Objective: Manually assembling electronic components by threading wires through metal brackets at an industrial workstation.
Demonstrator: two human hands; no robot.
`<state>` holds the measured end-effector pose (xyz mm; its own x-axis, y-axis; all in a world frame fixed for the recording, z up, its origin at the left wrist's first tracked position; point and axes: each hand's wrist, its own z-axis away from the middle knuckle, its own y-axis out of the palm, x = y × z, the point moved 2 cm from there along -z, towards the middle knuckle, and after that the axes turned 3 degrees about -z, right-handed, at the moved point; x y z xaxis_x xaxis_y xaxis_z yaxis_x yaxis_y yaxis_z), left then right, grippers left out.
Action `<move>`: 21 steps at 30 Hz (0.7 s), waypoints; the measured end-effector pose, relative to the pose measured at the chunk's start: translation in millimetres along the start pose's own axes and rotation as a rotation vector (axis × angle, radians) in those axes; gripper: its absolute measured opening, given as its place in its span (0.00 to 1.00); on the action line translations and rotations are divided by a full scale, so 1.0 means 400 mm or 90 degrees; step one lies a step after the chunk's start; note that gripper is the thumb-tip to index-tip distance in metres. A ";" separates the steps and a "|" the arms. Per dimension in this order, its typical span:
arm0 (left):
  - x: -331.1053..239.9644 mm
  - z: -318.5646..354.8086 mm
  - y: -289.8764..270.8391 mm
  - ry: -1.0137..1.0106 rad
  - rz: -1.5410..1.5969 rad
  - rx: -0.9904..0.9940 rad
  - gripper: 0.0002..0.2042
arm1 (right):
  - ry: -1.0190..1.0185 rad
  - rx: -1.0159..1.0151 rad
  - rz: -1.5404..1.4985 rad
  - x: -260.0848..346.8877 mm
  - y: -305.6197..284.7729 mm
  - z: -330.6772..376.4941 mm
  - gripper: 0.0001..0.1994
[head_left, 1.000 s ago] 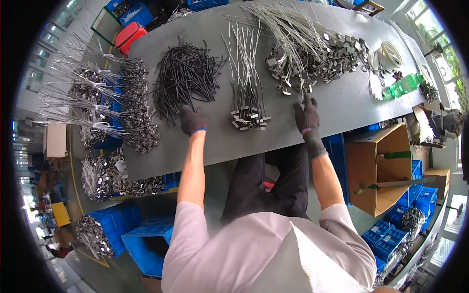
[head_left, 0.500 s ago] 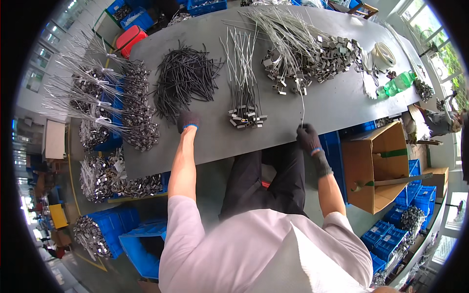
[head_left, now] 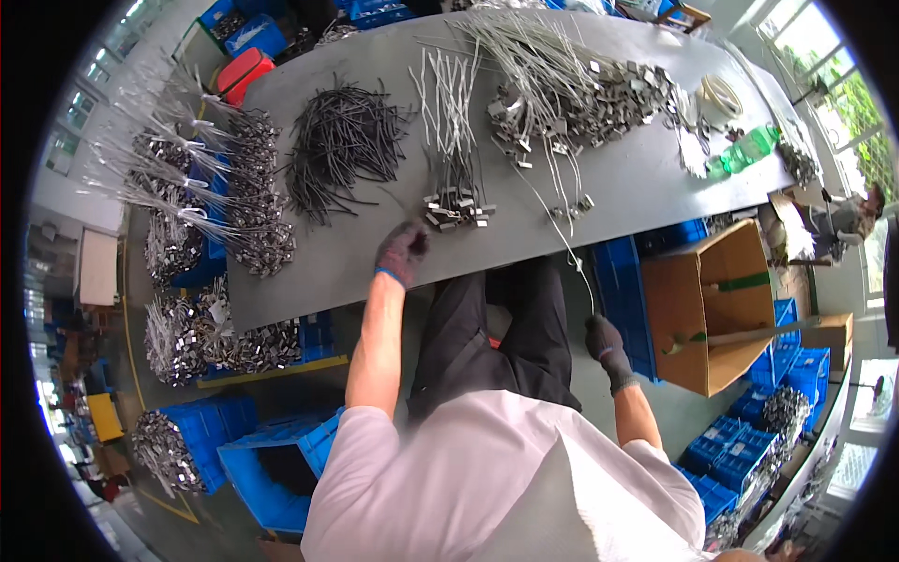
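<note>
My left hand [head_left: 403, 253], in a dark knitted glove, is closed above the grey table, just left of a small bundle of wires with metal clips [head_left: 456, 208]. A thin black tube [head_left: 394, 199], blurred, sticks up from its fingers. My right hand [head_left: 609, 345], also gloved, is closed on the end of a white wire [head_left: 578, 267] below the table's front edge. That wire runs up over the edge onto the table. Near it, a few metal clips [head_left: 573, 208] on wires lie apart from the large heap of clipped wires [head_left: 599, 108].
A pile of black tubes [head_left: 346, 140] lies left of centre on the table [head_left: 328, 272]. Tied wire bundles [head_left: 262, 197] line the left end. A green bottle [head_left: 749, 150] and a tape roll [head_left: 719, 98] are at right. A cardboard box [head_left: 674, 318] stands beside blue crates.
My left hand has left the black tube pile, moving right and nearer with a tube. My right hand has pulled the white wire down past the table edge, and some clips have slid nearer.
</note>
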<state>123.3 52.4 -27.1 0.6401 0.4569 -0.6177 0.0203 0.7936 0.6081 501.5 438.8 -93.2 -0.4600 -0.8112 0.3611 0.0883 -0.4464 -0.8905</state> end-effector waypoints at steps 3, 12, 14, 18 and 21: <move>0.148 0.058 0.192 -0.077 -0.022 0.101 0.04 | 0.004 -0.041 -0.089 0.126 -0.089 -0.026 0.10; 0.451 0.074 0.415 -0.195 -0.144 0.231 0.05 | 0.054 -0.134 -0.255 0.276 -0.104 -0.280 0.22; 0.438 0.085 0.393 -0.199 -0.160 0.186 0.05 | 0.088 -0.068 -0.301 0.281 -0.108 -0.288 0.21; 0.418 0.068 0.358 -0.236 -0.183 0.109 0.06 | 0.032 -0.007 -0.269 0.289 -0.188 -0.382 0.19; 0.425 0.069 0.346 -0.248 -0.164 0.072 0.05 | 0.032 0.101 -0.245 0.420 -0.360 -0.508 0.21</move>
<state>256.1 228.8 -34.2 0.8427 0.0494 -0.5361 0.2856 0.8031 0.5230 231.8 443.4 39.3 -0.5280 -0.5565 0.6415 0.0354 -0.7692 -0.6380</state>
